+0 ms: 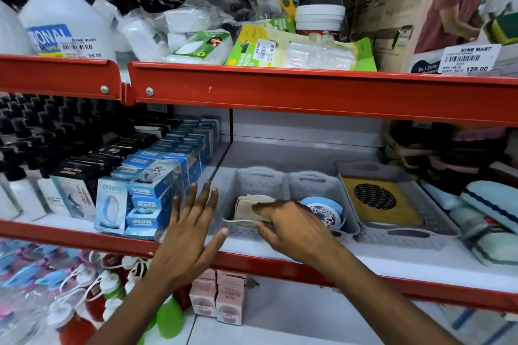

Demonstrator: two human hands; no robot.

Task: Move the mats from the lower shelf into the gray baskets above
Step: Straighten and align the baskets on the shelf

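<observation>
Shelving with red edges fills the frame, and three gray baskets sit side by side on the middle shelf [280, 249], right of centre. The right hand [291, 228] reaches into the left basket [246, 185], fingers curled over a beige mat [249, 206] — thumb at the basket's front rim, pinching the mat's near edge. The left hand [189, 228] hovers just left of that basket with fingers spread wide, holding nothing. In the middle basket [311, 182] lies a round blue mat [325, 210] with a patterned centre, partly behind the right hand. The larger basket [403, 232], toward the right of the frame, holds a yellow mat [378, 204] with a dark dotted circle. Blue boxes [145, 193] marked Epilator stand at centre left — close beside the left hand.
</observation>
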